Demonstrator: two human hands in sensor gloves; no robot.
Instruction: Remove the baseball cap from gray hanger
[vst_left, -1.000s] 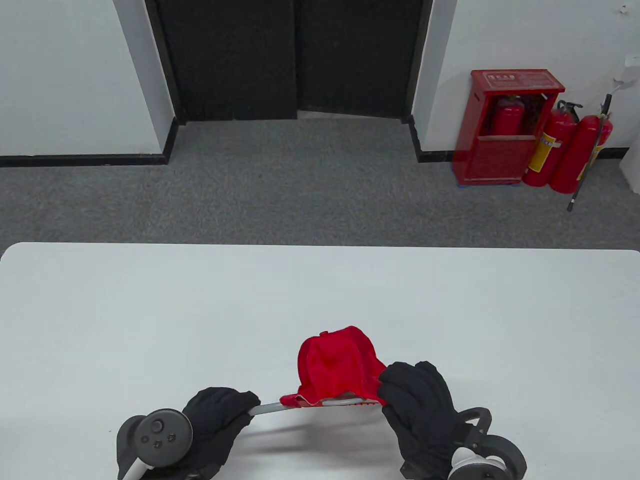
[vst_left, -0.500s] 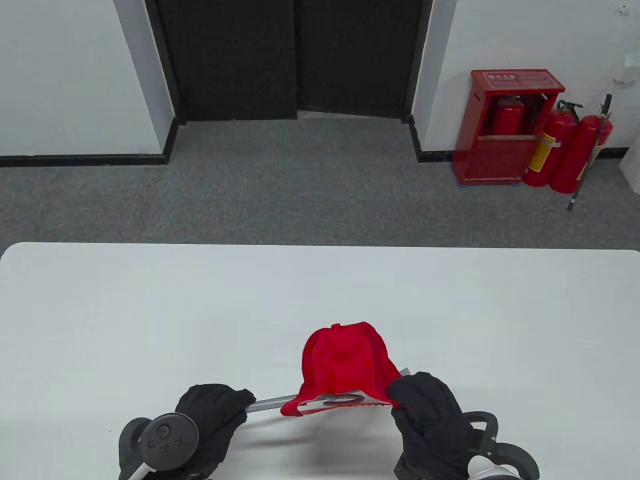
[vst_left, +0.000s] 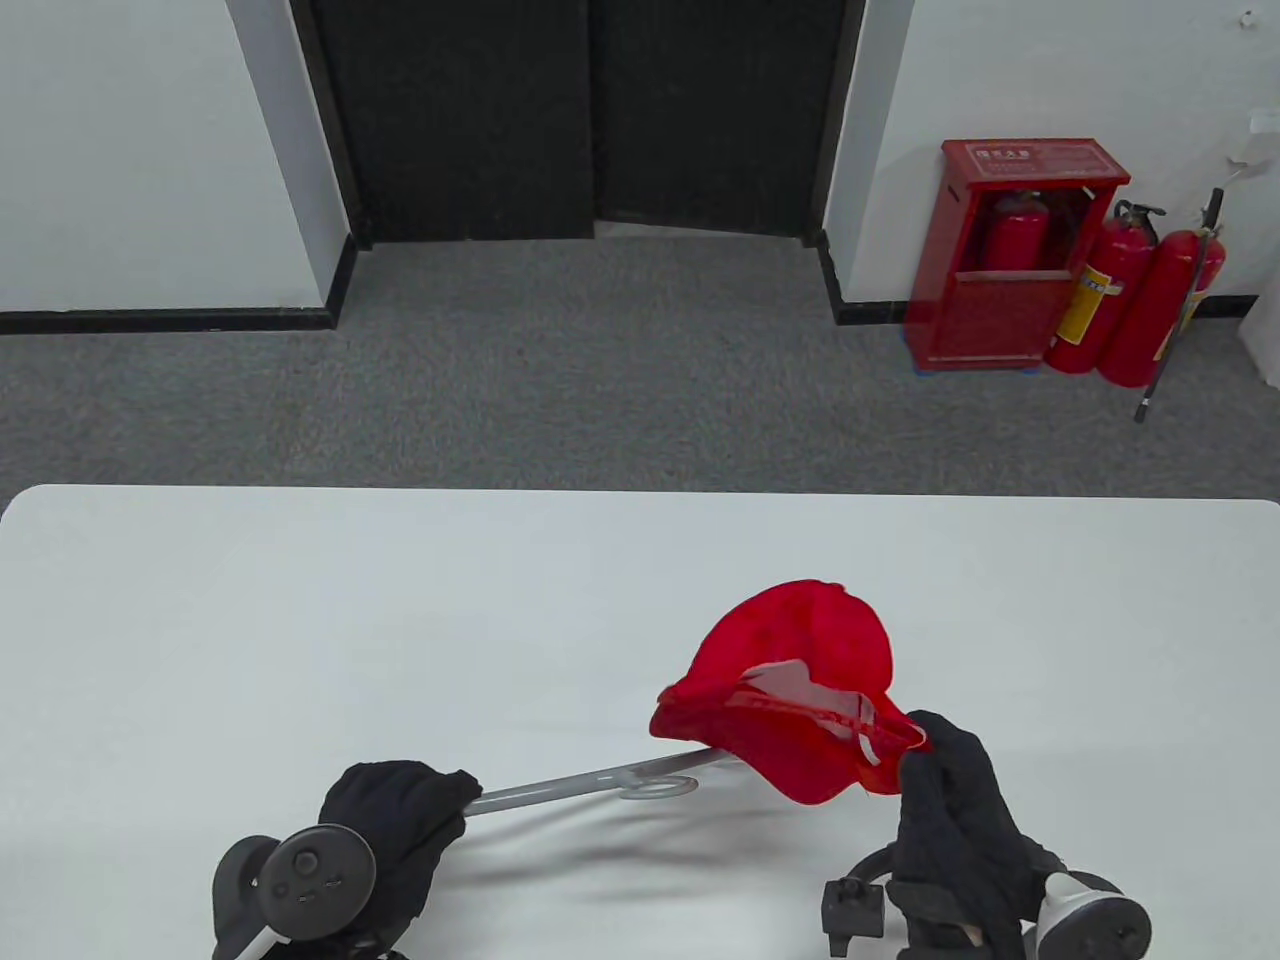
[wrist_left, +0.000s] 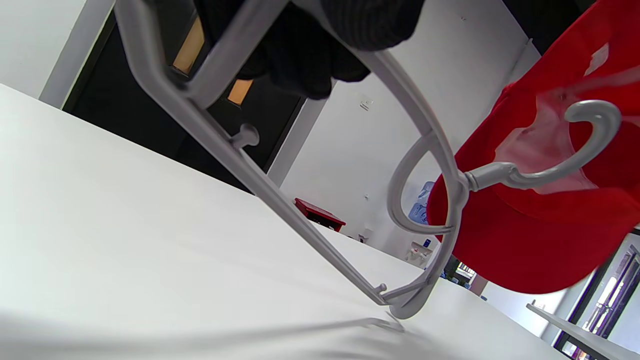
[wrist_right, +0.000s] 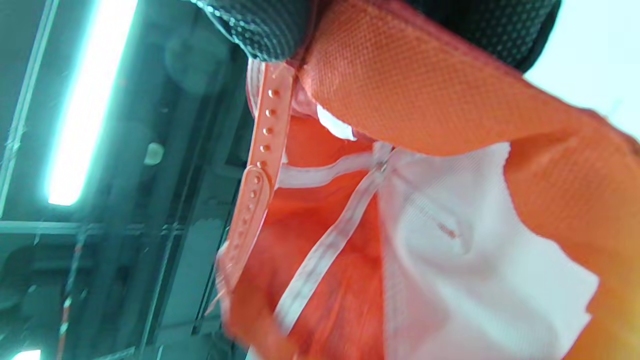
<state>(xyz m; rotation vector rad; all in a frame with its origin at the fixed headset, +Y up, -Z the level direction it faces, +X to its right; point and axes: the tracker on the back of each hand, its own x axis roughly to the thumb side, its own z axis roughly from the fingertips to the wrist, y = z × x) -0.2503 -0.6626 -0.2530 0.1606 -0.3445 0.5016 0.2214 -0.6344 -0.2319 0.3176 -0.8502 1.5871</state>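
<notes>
The red baseball cap (vst_left: 800, 680) is lifted above the table, its white-lined inside turned up. My right hand (vst_left: 915, 755) pinches its rim next to the snap strap (wrist_right: 260, 150); my fingers (wrist_right: 260, 25) clamp the fabric (wrist_right: 425, 100). My left hand (vst_left: 455, 795) grips the left end of the gray hanger (vst_left: 560, 790), which lies slanted low over the table with its hook (vst_left: 660, 788) toward me. The hanger's right end passes under the cap; I cannot tell if they touch. In the left wrist view the hanger (wrist_left: 280, 200) rests its far corner on the table, the cap (wrist_left: 525, 250) behind the hook.
The white table (vst_left: 300, 600) spreads out to the left and behind the cap. Beyond its far edge are gray carpet, a dark double door and red fire extinguishers (vst_left: 1130, 300) by the wall.
My right hand has pulled the cap up and to the right, off the middle of the hanger, and turned it inside up. The hook and bar now show bare. My left hand shifted slightly left.
</notes>
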